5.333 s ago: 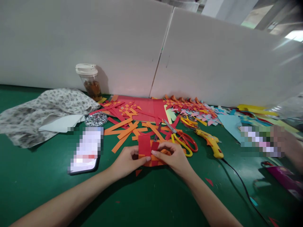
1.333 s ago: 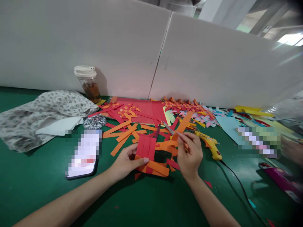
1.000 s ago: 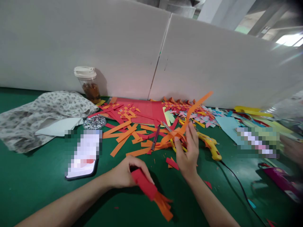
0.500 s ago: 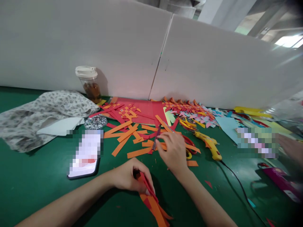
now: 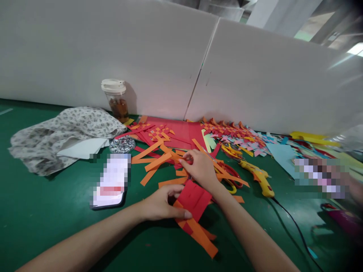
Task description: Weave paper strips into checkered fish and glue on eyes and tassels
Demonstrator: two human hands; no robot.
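Paper piece (image 5: 198, 200), red with orange strips crossing one end, sat tilted in your left hand (image 5: 164, 204), low over the green counter (image 5: 127, 245). Left fingers were clamped on it, thumb on top, orange tails sticking out past the thumb. Your right hand (image 5: 202, 168) was just beyond, fingertips curled at the loose orange strips (image 5: 158, 161); couldn't tell whether they gripped one. Scissors (image 5: 234, 188) lay right of that hand, partly covered; yellow glue gun (image 5: 262, 181) farther right. Phone (image 5: 112, 181) lay left of your left hand, screen blurred. Lidded cup (image 5: 117, 104) stood behind, near the white panel (image 5: 99, 45).
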